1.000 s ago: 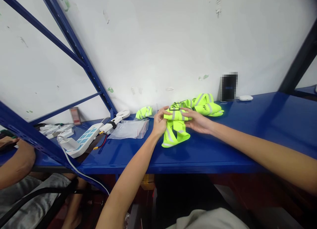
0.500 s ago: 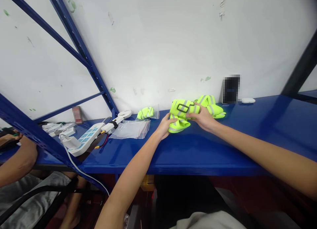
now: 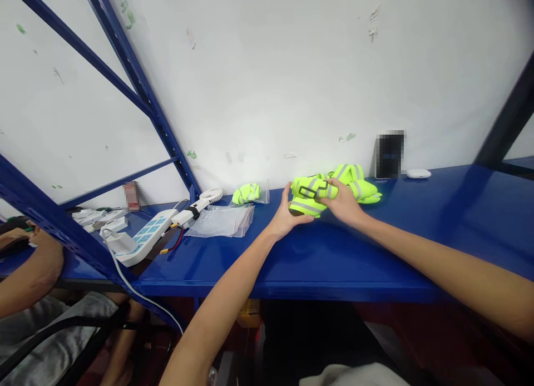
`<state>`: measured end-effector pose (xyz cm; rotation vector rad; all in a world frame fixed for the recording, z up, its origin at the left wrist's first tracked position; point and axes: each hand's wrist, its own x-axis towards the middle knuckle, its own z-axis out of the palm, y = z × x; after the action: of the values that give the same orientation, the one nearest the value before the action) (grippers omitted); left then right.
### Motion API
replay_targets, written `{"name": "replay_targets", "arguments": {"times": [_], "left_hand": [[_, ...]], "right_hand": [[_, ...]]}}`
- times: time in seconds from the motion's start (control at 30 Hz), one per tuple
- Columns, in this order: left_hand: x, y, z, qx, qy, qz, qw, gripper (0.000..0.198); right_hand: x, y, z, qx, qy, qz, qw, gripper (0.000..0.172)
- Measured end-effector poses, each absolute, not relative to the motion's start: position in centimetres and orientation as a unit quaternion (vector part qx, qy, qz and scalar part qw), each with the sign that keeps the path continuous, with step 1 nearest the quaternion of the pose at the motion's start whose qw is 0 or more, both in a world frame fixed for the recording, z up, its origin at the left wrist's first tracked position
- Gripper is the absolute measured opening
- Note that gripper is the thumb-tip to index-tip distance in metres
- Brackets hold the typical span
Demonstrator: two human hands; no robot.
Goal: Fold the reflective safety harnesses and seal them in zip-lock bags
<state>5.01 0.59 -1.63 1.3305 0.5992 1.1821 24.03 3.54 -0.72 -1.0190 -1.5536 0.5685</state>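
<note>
A neon-yellow reflective belt (image 3: 307,207) with silver stripes and a black rectangular buckle is bunched between my two hands above the blue table. My right hand (image 3: 344,203) grips its upper roll beside the buckle, thumb in front. Around the lower left side of the bundle, my left hand (image 3: 284,218) cups the belt, with thumb and fingers spread wide along its edges. Its fingertips behind the belt are hidden. Just behind my right hand lies a pile of more yellow reflective belts (image 3: 367,191).
Clear plastic bags (image 3: 221,220) and a bagged yellow belt (image 3: 247,193) lie left of my hands. Farther left are a white handheld fan (image 3: 211,196) and a power strip (image 3: 146,238). A dark-screened device (image 3: 389,155) and white case (image 3: 418,174) stand right. A co-worker's arm (image 3: 45,255) shows far left.
The yellow roll has been turned and lowered slightly, its buckle side tilting. My left hand has loosened from a pinch to a wide cupping hold; my right hand keeps its grip.
</note>
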Motion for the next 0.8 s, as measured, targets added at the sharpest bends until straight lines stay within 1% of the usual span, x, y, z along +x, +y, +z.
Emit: {"name": "replay_targets", "arguments": {"times": [0.07, 0.17, 0.23, 0.37, 0.43, 0.5, 0.6, 0.7, 0.77, 0.8], "left_hand": [[5.0, 0.5, -1.7, 0.593, 0.249, 0.501, 0.579, 0.124], [4.9, 0.2, -1.6, 0.631, 0.263, 0.503, 0.528, 0.111], [4.9, 0.0, -1.5, 0.673, 0.285, 0.505, 0.458, 0.099], [4.8, 0.2, -1.9, 0.764, 0.351, 0.476, 0.258, 0.075], [4.6, 0.6, -2.2, 0.772, 0.388, 0.473, 0.174, 0.057], [4.2, 1.0, -2.3, 0.756, 0.417, 0.492, 0.111, 0.042], [3.8, 1.0, -1.9, 0.741, 0.418, 0.521, 0.06, 0.034], [3.7, 0.5, -1.1, 0.743, 0.379, 0.546, 0.078, 0.037], [3.8, 0.1, -0.7, 0.748, 0.357, 0.547, 0.122, 0.042], [3.9, -0.1, -0.6, 0.753, 0.352, 0.537, 0.144, 0.041]], "right_hand": [[23.9, 3.5, -0.6, -0.418, -0.632, 0.303, 0.578, 0.055], [23.7, 2.9, 0.0, -0.393, -0.576, 0.438, 0.567, 0.07], [23.6, 2.4, 0.5, -0.398, -0.543, 0.486, 0.557, 0.078], [23.6, 2.0, 0.7, -0.414, -0.521, 0.512, 0.543, 0.084], [23.6, 2.1, 0.4, -0.408, -0.519, 0.532, 0.531, 0.083], [23.4, 2.1, 0.0, -0.389, -0.517, 0.566, 0.51, 0.078], [23.2, 2.1, -0.2, -0.359, -0.515, 0.625, 0.464, 0.07], [23.1, 2.2, -0.5, -0.348, -0.526, 0.64, 0.439, 0.065], [23.1, 2.6, -1.0, -0.346, -0.542, 0.626, 0.442, 0.06], [23.1, 2.8, -1.3, -0.345, -0.547, 0.618, 0.446, 0.055]]}}
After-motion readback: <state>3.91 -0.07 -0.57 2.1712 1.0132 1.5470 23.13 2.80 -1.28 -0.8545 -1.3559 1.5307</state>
